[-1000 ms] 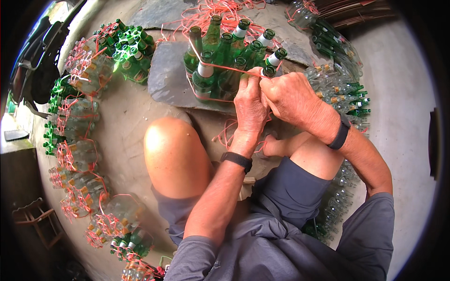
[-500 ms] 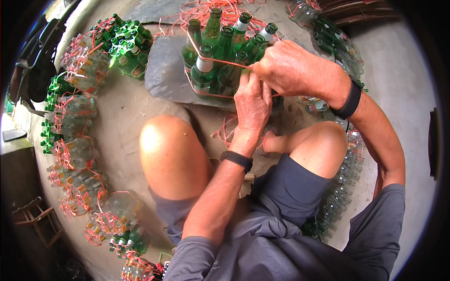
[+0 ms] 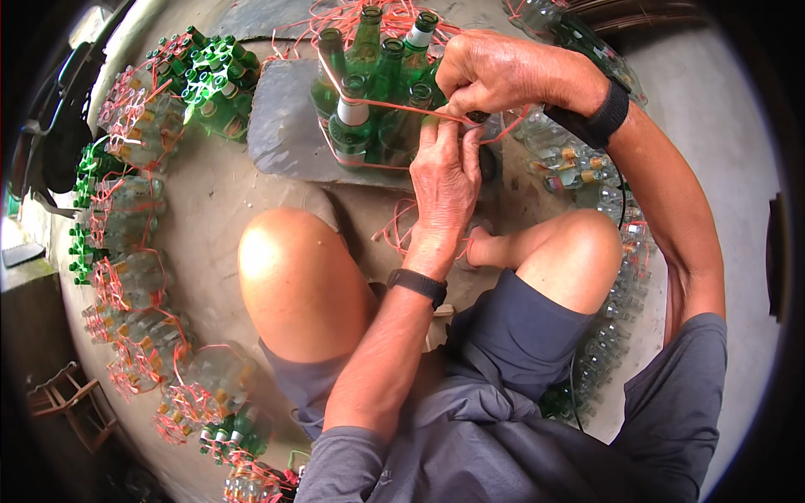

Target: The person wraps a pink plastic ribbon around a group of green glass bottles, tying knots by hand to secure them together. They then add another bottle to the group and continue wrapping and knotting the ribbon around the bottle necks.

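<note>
A cluster of upright green glass bottles [image 3: 348, 134] stands in front of me, some with white neck labels. A pinkish-red plastic strap [image 3: 387, 105] runs round them, stretched across the necks and low along the near side. My left hand [image 3: 449, 172] is at the cluster's near right corner, its fingertips pinched on the strap. Just above and right of it, my right hand [image 3: 499, 71] is closed on the same strap, hiding the bottles behind. A strap loop [image 3: 513, 126] hangs out below the right hand. A dark bottle mouth [image 3: 479, 116] shows between the hands.
The bottles rest on a grey slab [image 3: 281, 126]. A tangle of red strap [image 3: 323, 21] lies behind. Tied green bottles [image 3: 222, 109] stand at the left, and bundled clear bottles [image 3: 130, 201] curve down that side. More bottles [image 3: 616, 310] line the right, beyond my knees.
My right hand has moved a little left and up, and a strap loop now shows below it. My left hand stays by the strap. The whole view has shifted slightly.
</note>
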A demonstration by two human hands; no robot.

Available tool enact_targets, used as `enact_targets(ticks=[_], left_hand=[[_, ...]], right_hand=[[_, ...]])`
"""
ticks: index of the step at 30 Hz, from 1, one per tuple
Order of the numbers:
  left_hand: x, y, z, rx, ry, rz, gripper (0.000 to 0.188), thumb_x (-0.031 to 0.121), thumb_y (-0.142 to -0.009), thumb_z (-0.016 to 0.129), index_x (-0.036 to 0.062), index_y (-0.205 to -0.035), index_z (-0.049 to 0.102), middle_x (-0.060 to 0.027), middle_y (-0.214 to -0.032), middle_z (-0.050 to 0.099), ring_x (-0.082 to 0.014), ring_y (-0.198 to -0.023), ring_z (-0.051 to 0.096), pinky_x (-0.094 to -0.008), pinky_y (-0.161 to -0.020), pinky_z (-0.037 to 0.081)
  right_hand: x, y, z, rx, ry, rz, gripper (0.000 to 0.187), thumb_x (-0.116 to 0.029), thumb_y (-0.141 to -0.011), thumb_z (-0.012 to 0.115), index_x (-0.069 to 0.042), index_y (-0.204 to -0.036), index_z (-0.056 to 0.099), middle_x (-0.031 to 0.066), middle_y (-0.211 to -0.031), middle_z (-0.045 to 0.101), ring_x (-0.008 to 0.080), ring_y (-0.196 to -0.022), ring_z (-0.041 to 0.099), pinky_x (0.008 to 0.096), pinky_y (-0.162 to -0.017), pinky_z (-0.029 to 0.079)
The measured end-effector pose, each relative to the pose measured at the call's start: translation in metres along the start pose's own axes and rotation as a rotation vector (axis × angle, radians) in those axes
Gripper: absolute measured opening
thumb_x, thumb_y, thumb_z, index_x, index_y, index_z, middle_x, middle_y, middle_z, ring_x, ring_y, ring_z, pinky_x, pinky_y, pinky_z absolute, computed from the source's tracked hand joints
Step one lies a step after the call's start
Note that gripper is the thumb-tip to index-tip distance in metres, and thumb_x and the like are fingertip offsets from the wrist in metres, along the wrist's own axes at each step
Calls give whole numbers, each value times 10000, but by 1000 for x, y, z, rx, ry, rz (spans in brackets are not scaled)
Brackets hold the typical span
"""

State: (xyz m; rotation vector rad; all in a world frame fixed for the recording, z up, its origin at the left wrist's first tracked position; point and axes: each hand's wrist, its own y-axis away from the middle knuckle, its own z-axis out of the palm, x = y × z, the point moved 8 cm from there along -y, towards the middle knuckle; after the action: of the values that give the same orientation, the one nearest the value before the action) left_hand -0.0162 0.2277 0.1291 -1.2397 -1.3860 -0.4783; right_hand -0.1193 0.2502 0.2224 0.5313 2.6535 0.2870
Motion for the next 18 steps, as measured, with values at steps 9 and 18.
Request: enact_targets(ticks=[9,18], left_hand=[[3,-2,-1,11,-1,34,304,146,-990,675,54,-1275,623,-197,-1146,648,-438,-911,688,-507,-726,563],[4,-2,0,22,-2,55,329,134,-991,668,58,-1307,617,-193,-1193,652,-427,-956,695,-488,-751,579]], right_hand=[[26,2,4,-12,-163,75,231,-189,-768,770,23,-716,694,129,-559,554,179,-521,522,388,-520,413],[35,13,4,130,-65,61,241,-230,-789,762,1,-738,716,163,-603,605,241,-542,585,421,-547,441]])
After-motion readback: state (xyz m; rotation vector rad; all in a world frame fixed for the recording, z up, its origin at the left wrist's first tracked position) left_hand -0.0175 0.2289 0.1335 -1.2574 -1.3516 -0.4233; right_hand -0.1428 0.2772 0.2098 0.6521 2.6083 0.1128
